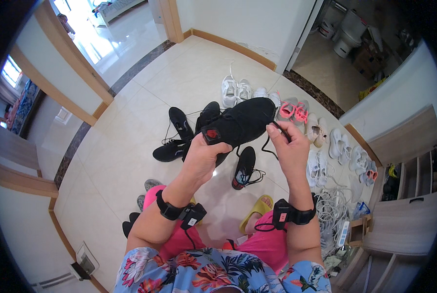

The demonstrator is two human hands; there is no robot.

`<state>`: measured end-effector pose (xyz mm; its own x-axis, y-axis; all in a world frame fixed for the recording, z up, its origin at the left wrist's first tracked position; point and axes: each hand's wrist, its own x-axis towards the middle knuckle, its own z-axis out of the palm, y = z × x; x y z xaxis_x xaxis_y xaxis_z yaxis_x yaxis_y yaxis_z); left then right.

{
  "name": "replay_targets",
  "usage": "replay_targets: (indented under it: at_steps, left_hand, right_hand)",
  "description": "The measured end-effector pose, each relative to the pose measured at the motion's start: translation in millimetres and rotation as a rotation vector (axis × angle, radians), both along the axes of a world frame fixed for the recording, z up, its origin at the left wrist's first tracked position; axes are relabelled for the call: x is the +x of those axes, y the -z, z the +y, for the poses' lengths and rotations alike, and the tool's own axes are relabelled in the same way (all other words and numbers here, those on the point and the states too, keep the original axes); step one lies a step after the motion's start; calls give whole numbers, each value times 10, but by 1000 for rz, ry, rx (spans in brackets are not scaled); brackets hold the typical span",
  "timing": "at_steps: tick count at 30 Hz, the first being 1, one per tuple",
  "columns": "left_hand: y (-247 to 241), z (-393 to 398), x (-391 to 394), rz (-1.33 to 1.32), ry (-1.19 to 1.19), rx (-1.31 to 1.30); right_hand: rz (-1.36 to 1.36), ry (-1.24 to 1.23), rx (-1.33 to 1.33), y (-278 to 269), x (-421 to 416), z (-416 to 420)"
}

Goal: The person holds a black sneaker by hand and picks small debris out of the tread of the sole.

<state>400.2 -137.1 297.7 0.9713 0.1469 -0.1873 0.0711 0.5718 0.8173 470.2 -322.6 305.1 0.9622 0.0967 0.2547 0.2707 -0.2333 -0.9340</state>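
Note:
My left hand [203, 157] grips a black lace-up shoe [246, 121] near the end with a red patch, its thumb on the upper. The shoe is held above the floor, its other end pointing up and to the right. At that end, my right hand [290, 143] pinches a black shoelace [281, 128], part of which hangs in a loop below. On the floor under the held shoe lies a single black shoe [245, 164] with loose laces. To the left are more black lace-up shoes [181, 122], partly hidden behind my left hand and the held shoe.
White sneakers [236, 91], grey shoes with pink laces [294, 110], beige flats [316, 130] and several more white pairs [339, 144] curve around to the right. Tangled white cables [332, 205] lie at the right beside an open wooden shoe cabinet [405, 219]. A dark threshold [314, 93] edges the bathroom doorway.

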Motion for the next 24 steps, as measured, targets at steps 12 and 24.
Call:
replay_targets:
  at_steps: [12,24]
  left_hand:
    - [-40,-38,15,55,-29,-24]
    - [0,-84,2,-24,-24,72]
  right_hand:
    - [137,-362,272,-53,-102,6]
    - [-185,-276,-236,-94,-116,6]
